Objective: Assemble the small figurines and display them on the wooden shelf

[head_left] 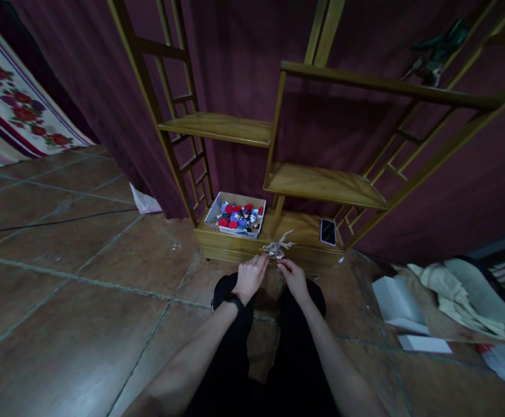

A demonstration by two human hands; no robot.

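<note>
Both my hands meet in front of the lowest board of a wooden shelf unit (326, 184). My left hand (249, 277), with a black band on its wrist, and my right hand (293, 277) have their fingers pinched on a small pale winged figure (277, 247), held just above the shelf's front edge. A white box (214, 208) full of small red, blue and dark toys sits on the bottom board to the left. A phone (328, 231) lies flat on that board to the right.
A dark green figure (435, 53) stands on the top right shelf. Maroon curtains hang behind the unit. White boxes (398, 304), brown paper and cloth lie on the tiled floor at right. A black cable (52, 222) crosses the floor at left. A flowered cloth (13, 104) hangs far left.
</note>
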